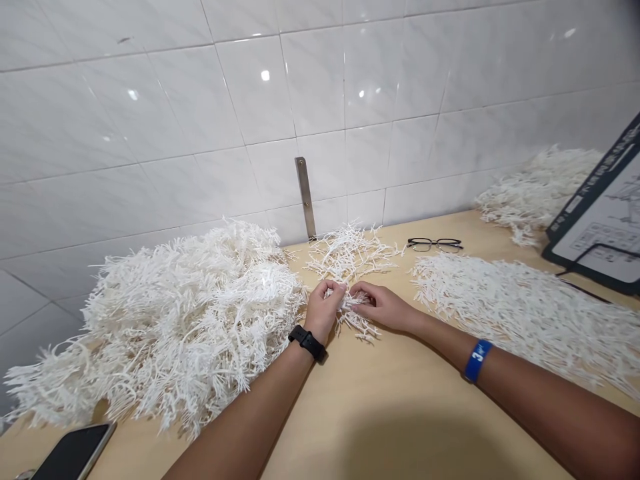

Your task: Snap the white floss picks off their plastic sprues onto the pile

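My left hand (pixel 323 310), below a black watch strap, is closed on a small bunch of white branching plastic sprigs (pixel 364 328). Beside it, my right hand (pixel 383 307) pinches the same bunch from the other side, thumb against fingers. Tips of the sprigs stick out below and between both hands, just over the table. Right behind the hands lies a loose tangle of white bare-looking sprigs (pixel 350 250). To the left rises a big heap of white bushy sprigs (pixel 200 320). Exactly where the fingertips grip is partly hidden.
Small white pieces (pixel 515 307) spread across the table (pixel 320 420) on the right. Eyeglasses (pixel 434 245) lie behind them. A dark-framed printed board (pixel 605 213) leans at far right, with another white heap (pixel 543 187) behind. A phone (pixel 73 453) lies front left; a tiled wall (pixel 320 87) closes the back.
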Available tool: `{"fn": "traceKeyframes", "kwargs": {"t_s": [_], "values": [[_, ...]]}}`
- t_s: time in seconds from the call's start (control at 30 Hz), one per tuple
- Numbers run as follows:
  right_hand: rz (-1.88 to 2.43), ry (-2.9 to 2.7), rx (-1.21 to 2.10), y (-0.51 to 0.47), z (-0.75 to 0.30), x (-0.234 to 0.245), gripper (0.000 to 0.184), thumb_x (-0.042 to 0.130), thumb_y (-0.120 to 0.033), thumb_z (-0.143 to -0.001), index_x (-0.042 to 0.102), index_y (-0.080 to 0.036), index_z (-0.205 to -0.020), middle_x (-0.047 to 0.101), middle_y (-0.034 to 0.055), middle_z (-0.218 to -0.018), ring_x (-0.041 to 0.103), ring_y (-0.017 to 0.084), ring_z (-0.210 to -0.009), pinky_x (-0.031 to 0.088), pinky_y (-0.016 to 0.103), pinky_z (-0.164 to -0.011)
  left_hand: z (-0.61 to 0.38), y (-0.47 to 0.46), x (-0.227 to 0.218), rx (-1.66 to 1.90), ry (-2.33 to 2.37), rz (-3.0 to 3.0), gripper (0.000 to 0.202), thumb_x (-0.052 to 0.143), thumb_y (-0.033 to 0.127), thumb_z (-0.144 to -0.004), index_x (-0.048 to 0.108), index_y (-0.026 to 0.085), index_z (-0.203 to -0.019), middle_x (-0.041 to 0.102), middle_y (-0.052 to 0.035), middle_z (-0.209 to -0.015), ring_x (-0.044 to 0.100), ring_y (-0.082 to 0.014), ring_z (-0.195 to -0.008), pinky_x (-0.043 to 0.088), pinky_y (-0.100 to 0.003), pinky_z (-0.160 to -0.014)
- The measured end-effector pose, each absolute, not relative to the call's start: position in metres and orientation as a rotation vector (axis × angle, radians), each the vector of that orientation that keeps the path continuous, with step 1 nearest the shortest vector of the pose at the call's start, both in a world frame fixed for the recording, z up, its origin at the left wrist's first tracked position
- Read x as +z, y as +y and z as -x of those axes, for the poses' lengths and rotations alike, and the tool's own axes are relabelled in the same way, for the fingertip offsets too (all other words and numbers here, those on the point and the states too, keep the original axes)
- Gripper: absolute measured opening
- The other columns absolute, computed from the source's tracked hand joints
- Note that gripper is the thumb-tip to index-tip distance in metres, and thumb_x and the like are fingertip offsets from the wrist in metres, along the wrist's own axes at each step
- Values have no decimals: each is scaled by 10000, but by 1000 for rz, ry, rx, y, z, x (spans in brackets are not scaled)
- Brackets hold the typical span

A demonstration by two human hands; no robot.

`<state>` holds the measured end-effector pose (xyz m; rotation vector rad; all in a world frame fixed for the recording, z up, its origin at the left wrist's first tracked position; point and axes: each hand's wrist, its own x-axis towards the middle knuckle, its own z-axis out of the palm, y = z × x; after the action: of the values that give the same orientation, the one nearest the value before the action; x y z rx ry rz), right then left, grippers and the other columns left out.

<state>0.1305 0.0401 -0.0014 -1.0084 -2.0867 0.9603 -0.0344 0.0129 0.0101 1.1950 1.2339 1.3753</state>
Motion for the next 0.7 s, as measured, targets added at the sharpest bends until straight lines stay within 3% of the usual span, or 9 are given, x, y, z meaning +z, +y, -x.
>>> {"fn": "traceKeyframes", "kwargs": {"t_s": [0.1,0.2,0.33,0.47,0.7], "values": [[982,-2145,921,38,-130,0,187,575,-358,-812,576,-172,-800,505,-30,-650,431,116,-604,322,233,-567,34,11,11,1377,1268,-1244,105,585,235,-697,540,171,-767,499,28,-694,424,-83,-598,348,-201,-573],[965,-2177,867,37,-129,2,189,527,-306,-838,561,-165,-717,511,-23,-640,435,116,-610,325,236,-577,34,11,10,1382,1264,-1273,117,511,162,-678,558,173,-784,517,19,-707,451,-92,-627,351,-201,-588],[934,-2120,856,35,-130,4,193,497,-285,-863,579,-164,-735,539,-16,-650,458,120,-622,344,237,-587,34,11,9,1383,1186,-1231,119,460,122,-634,531,168,-717,538,15,-686,478,-94,-606,368,-211,-596],[927,-2071,741,36,-131,3,197,497,-272,-874,610,-170,-749,586,1,-683,504,135,-645,368,248,-600,32,13,7,1399,1174,-1189,130,429,90,-601,532,151,-649,622,-27,-804,517,-98,-640,409,-229,-634],[876,-1945,461,39,-133,3,167,519,-248,-880,636,-178,-785,612,39,-749,545,165,-708,407,287,-657,30,14,6,1379,1219,-1194,315,426,23,-604,640,153,-794,646,-42,-823,586,-131,-755,443,-260,-758]]}}
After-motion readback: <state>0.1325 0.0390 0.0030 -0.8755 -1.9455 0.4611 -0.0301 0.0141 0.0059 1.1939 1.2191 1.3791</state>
